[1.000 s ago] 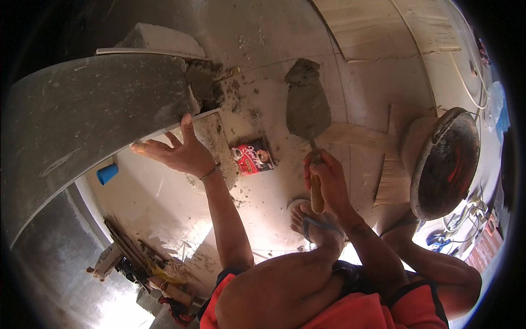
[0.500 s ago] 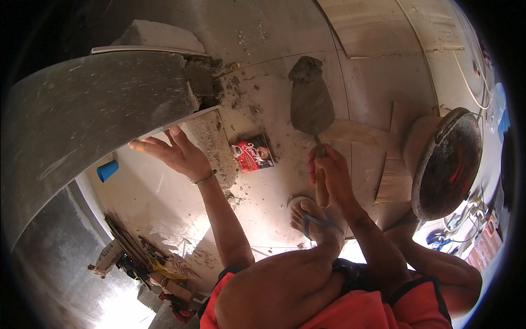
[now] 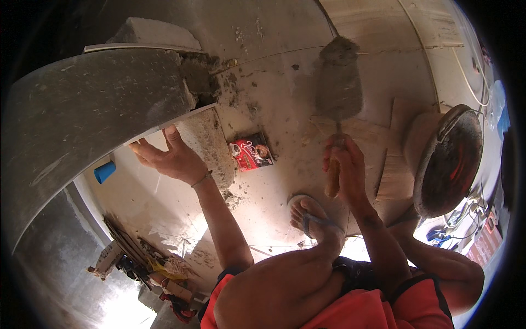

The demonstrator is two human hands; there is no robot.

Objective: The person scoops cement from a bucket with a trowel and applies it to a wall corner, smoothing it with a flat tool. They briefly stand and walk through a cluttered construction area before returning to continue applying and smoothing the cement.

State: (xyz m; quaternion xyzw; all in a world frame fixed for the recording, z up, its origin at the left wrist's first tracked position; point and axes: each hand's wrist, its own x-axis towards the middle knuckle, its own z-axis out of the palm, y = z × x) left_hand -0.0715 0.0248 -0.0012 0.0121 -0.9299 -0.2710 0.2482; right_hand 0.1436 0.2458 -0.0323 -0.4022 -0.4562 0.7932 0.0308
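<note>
Right hand (image 3: 349,164) is clasping trowel (image 3: 339,98), mortar (image 3: 338,50) sitting at its tip, beyond the knuckles; left hand (image 3: 178,163) is resting unclenched, touching edge of grey slab (image 3: 104,98).

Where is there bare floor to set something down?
Bare floor shows between the red packet, the right hand gripping the trowel and the sandaled foot; another patch lies between the blue cup and the left forearm. It is crowded at right, with the bucket, cardboard and cables, and at lower left, around the scrap pile.
</note>
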